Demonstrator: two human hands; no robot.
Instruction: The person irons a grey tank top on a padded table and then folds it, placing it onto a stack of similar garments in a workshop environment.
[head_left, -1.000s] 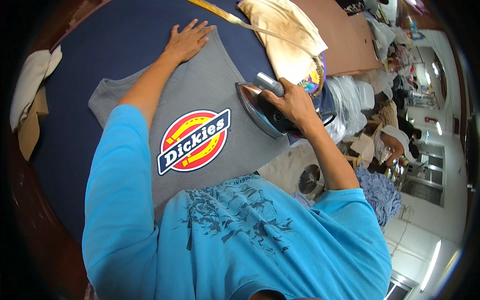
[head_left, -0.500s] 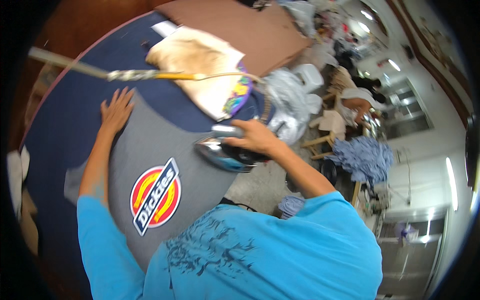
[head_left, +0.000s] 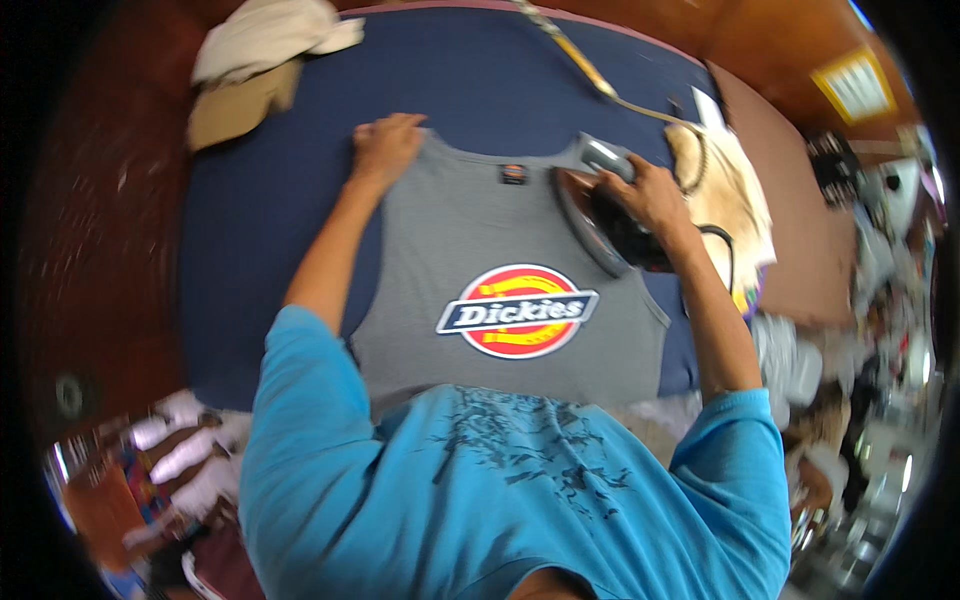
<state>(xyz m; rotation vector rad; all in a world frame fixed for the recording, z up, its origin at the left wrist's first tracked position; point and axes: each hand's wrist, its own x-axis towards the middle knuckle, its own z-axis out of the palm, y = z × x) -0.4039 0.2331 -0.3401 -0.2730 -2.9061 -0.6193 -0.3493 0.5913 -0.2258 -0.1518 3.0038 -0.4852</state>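
A grey tank top [head_left: 425,235] with a round red-and-yellow emblem crossed by a dark banner lies spread on a navy-covered table [head_left: 270,230]. My left hand [head_left: 388,150] is at its left shoulder strap, the fingers bent over the strap end and slightly blurred. Gripped by the handle in my right hand [head_left: 652,200], a steam iron [head_left: 610,230] stands over the right side of the top, beside the neckline and armhole. Its metal edge faces left; whether the soleplate touches the cloth is hidden. A dark label [head_left: 513,174] shows inside the neck.
A cream cloth [head_left: 735,190] lies right of the iron, with a hose [head_left: 590,72] and a black cord [head_left: 725,240] near it. Brown board [head_left: 785,200] covers the far right. At the back left sit a tan cap [head_left: 235,105] and a pale cloth [head_left: 265,40].
My view has swung round to face the table squarely. My left hand, spread flat before, now bends at the strap. The iron has moved from the armhole edge up toward the right shoulder.
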